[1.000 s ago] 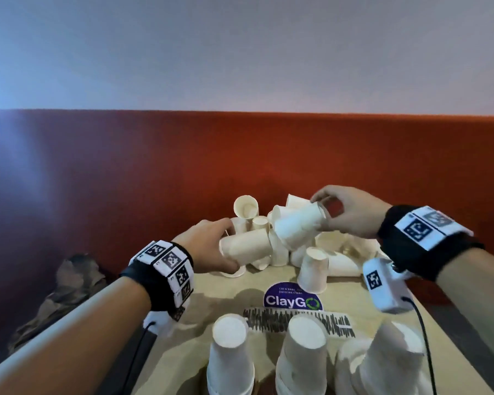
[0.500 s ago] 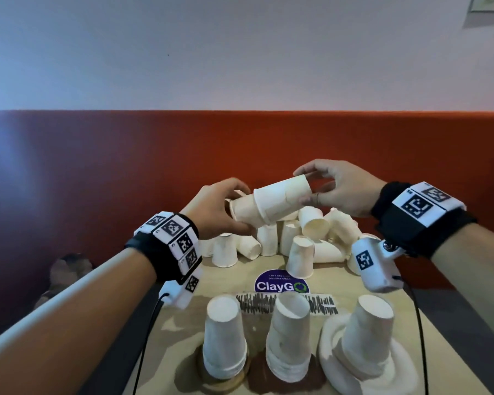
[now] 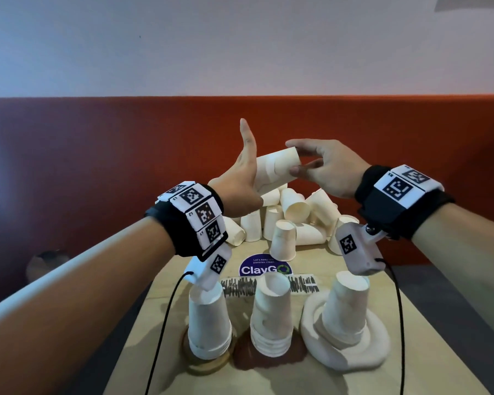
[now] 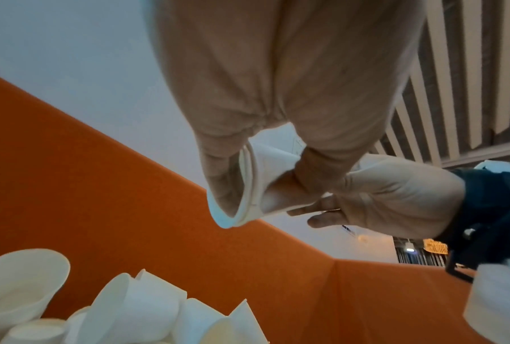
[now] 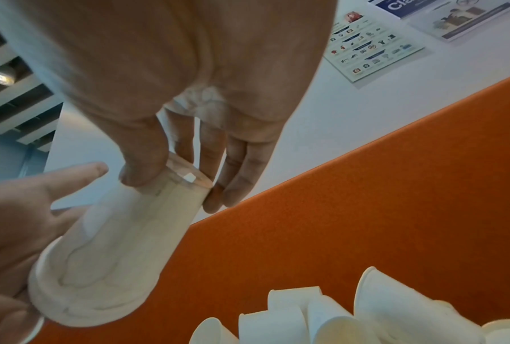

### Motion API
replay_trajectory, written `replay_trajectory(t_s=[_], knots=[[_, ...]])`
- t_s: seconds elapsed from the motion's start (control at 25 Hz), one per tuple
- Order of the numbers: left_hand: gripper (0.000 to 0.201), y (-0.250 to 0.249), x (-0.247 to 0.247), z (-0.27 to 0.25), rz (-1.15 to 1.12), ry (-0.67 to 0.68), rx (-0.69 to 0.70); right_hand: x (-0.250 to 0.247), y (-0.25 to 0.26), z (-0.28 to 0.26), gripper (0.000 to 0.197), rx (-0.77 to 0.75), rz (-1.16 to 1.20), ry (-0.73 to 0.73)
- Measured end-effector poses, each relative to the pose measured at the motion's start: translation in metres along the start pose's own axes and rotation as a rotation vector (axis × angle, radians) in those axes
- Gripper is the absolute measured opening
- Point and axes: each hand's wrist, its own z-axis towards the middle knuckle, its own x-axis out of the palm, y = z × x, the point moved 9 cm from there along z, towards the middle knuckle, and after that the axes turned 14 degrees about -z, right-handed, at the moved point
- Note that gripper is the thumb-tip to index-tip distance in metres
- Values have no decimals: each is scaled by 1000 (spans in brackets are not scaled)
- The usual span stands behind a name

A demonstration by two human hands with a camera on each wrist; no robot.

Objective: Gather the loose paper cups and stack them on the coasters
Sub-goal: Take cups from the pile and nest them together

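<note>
Head view: two hands hold a nested pair of paper cups in the air above the loose cup heap, against an orange-red backrest.
Left hand: the left hand is spread, fingers straight and pointing up, palm pressed against the wide rim end of the nested cups; half a second ago its fingers were curled round one cup.
Right hand: the right hand pinches the narrow closed end of the nested cups between thumb and fingertips, other fingers loosely extended.
Change: the two cups, half joined half a second ago, now sit deeper one in the other; both hands are higher above the ClayGO sticker.
Left wrist view: cup rim lies against the left palm.
Right wrist view: thumb and fingertips bear on the cup base.
Writing: round purple sticker on the desk reads "ClayGO", with "Let's keep our pantries clean" small above it.
Nearer than the sticker: three upside-down cup stacks, the left on a brown coaster, the right on a white coaster; the middle stack's coaster is dark.
Beyond the sticker: the loose heap, one cup standing upside down at its front.
</note>
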Motion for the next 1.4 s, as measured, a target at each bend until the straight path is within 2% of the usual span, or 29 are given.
replay_trajectory(t_s=[0.12, 0.2, 0.36, 0.44, 0.56, 0.64, 0.84, 1.12, 1.16, 1.28, 1.4], knots=[[140, -4, 5, 2, 58, 32, -29, -13, -5, -4, 55, 3, -103, 0], [134, -6, 6, 4, 237, 75, -51, -22, -4, -9, 57, 4, -291, 73], [94, -17, 19, 6, 577, 218, -90, -36, 4, -37, 54, -5, -581, 268], [79, -18, 30, 6, 597, 315, -141, -37, 11, -53, 49, -4, -620, 353], [74, -6, 46, 11, 606, 422, -231, -35, 14, -73, 43, 18, -658, 446], [73, 2, 54, 17, 613, 424, -263, -30, 9, -83, 41, 34, -671, 474], [64, 2, 63, 24, 662, 348, -242, -8, -15, -93, 44, 85, -731, 493], [31, 22, 82, 32, 695, 382, -277, 31, -42, -105, 40, 112, -668, 561], [31, 24, 83, 34, 691, 383, -272, 37, -46, -107, 41, 119, -656, 575], [48, 34, 88, 45, 663, 378, -266, 56, -58, -111, 43, 141, -634, 631], [46, 44, 90, 58, 639, 354, -263, 70, -65, -114, 44, 129, -629, 684]])
